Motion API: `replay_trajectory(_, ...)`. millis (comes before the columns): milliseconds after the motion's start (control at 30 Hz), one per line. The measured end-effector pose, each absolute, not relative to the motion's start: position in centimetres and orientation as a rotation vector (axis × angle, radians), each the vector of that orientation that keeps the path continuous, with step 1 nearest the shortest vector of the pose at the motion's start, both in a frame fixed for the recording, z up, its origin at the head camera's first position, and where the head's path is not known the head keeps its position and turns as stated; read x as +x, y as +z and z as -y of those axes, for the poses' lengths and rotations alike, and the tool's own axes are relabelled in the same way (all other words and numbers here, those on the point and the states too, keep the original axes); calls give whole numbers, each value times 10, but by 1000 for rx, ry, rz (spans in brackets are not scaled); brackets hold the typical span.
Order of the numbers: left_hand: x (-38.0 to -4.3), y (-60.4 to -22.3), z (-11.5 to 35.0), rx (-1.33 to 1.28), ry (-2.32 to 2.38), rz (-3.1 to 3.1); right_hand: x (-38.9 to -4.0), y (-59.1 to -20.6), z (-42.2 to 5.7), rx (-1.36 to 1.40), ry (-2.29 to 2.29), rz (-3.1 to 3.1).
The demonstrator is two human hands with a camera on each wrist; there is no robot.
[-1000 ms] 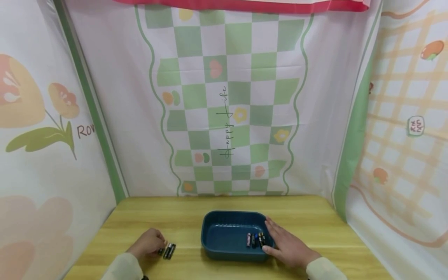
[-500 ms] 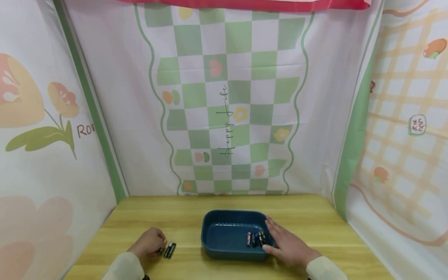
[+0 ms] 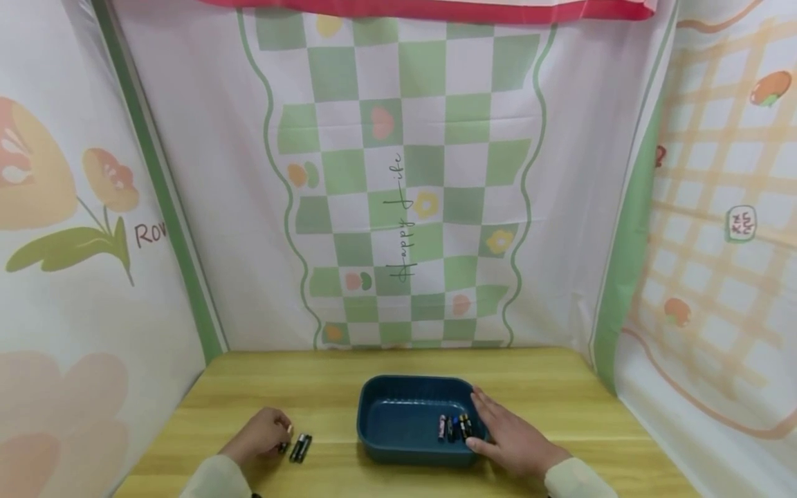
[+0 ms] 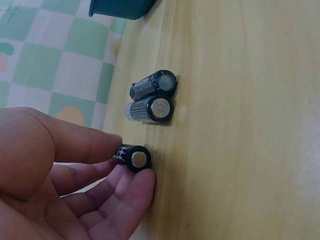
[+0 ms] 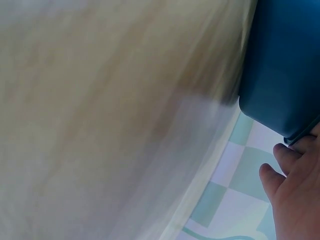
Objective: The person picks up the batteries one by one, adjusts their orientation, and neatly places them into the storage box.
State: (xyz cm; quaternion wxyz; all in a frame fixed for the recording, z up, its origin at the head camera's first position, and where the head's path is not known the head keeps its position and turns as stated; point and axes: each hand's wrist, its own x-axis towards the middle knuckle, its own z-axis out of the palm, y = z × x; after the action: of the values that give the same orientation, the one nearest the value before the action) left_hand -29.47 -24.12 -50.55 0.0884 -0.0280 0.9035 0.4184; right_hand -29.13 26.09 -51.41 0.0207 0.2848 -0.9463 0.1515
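My left hand [image 3: 264, 432] is low over the left side of the table, pinching a small dark battery [image 4: 134, 157] between thumb and fingertips. Just to its right, two more black batteries [image 3: 301, 448] lie side by side on the wood. In the left wrist view that pair [image 4: 152, 97] is apart from the pinched one. A dark blue rectangular bin [image 3: 398, 453] stands in the middle. Several batteries [image 3: 451, 429] lie inside it, near its right end. My right hand [image 3: 517, 439] rests on the bin's right rim with fingers extended and the thumb at the front corner.
The light wooden table [image 3: 336, 394] reaches back to a white curtain with a green checkered print [image 3: 423, 263]. Printed cloth panels hang at the left [image 3: 62, 311] and right [image 3: 716, 277] of the table.
My left fingertips have shifted slightly left, away from the two batteries on the table. The right hand and the bin stay in place.
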Motion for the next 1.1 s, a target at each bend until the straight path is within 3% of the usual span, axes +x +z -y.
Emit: replay_trajectory(1100,-301,-497,249,-102,1769,-2367,-292,-511,-262,943,279,2846)
